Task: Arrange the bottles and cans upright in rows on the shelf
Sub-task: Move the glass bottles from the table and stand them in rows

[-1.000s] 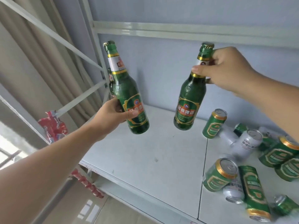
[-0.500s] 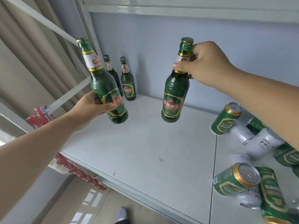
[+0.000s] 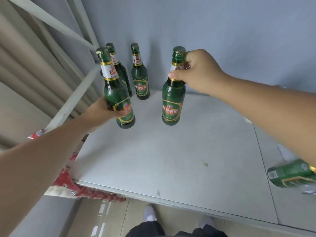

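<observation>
Shelf [image 3: 162,159]: white board, front edge nearest. Green can [image 3: 290,173] lies on its side at the right edge, blurred.

Mid-shelf: left hand [image 3: 104,112] wraps round the lower body of the left bottle [image 3: 118,93], which is tilted slightly. Right hand [image 3: 200,71] grips the neck of the right bottle [image 3: 173,100], near upright. Cannot tell whether either base touches the shelf.

Behind: corner bottle [image 3: 122,74] stands upright in the back left corner, with the back bottle [image 3: 140,77] upright just right of it, near the wall.
</observation>
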Available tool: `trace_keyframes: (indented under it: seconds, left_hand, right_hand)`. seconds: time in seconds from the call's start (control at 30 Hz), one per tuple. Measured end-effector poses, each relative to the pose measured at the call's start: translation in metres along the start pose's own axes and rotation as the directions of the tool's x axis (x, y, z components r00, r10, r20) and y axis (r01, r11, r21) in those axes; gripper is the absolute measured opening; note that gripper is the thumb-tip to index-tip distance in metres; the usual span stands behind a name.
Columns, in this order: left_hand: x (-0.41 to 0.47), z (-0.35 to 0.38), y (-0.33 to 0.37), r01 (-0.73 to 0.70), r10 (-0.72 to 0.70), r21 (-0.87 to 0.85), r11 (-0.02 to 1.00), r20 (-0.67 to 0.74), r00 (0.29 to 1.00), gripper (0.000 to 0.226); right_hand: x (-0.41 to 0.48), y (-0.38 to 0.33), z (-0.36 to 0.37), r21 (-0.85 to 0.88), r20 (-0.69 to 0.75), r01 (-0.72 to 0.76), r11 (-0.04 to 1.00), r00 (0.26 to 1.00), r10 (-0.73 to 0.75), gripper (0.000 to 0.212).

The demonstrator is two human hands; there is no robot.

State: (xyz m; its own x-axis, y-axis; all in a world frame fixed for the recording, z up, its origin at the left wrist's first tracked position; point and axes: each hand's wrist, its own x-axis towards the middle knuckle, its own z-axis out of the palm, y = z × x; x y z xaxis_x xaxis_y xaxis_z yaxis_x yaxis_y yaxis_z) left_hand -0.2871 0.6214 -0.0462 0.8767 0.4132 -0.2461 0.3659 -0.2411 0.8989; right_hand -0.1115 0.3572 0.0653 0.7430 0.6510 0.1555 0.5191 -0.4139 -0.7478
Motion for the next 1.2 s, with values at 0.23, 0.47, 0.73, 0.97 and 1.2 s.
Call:
trace_keyframes:
  seconds: [0.23,0.47,0.73,0.97,1.2]
  left_hand:
    - [0.028,-0.019,-0.038,0.022,-0.023,0.020,1.000,0.067,0.997,0.086]
    - [0.043,-0.023,-0.062,0.017,-0.022,0.041,0.999,0.111,0.994,0.079]
    - [0.052,-0.029,-0.075,0.025,-0.038,0.100,0.995,0.139,0.990,0.085]
    - [0.049,-0.029,-0.080,0.031,-0.044,0.077,0.997,0.172,0.984,0.076]
    - [0.037,-0.011,-0.100,0.039,-0.037,0.042,0.998,-0.056,0.998,0.070]
  right_hand:
    - [0.025,-0.002,0.061,-0.011,0.021,-0.050,0.999,0.999,0.050,0.019]
    - [0.042,0.010,0.100,0.026,0.085,-0.078,0.997,0.993,0.076,0.027]
    - [0.052,0.012,0.125,0.086,0.118,-0.061,0.994,0.992,0.051,0.026]
    - [0.041,0.023,0.133,0.114,0.090,-0.110,0.987,0.991,0.100,0.035]
    - [0.006,0.056,0.174,0.224,0.082,-0.258,0.940,0.966,0.246,0.078]
